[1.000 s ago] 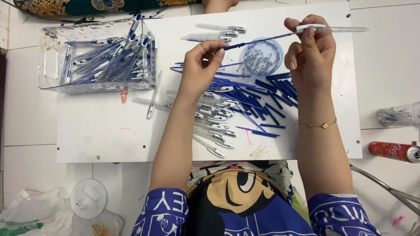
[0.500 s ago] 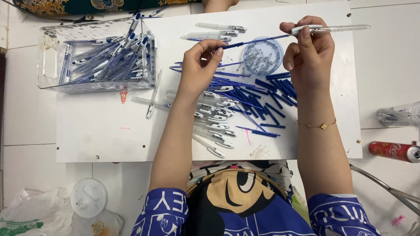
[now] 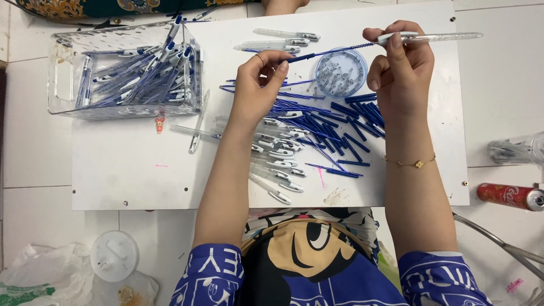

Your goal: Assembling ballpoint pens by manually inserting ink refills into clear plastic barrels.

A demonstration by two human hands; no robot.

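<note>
Left hand pinches blue refill; right hand clamps clear pen barrel. Round dish at 6 o'clock of the refill.

A clear plastic rectangular bin sits at the far left corner of the white surface, packed with finished blue-and-clear pens. A small red-and-white figure lies just in front of the bin. Off the surface's right edge, on the tiled floor, lie a red drink can on its side and a clear plastic bag. Beyond the near left corner rest a round white lid and a crumpled white plastic bag.
</note>
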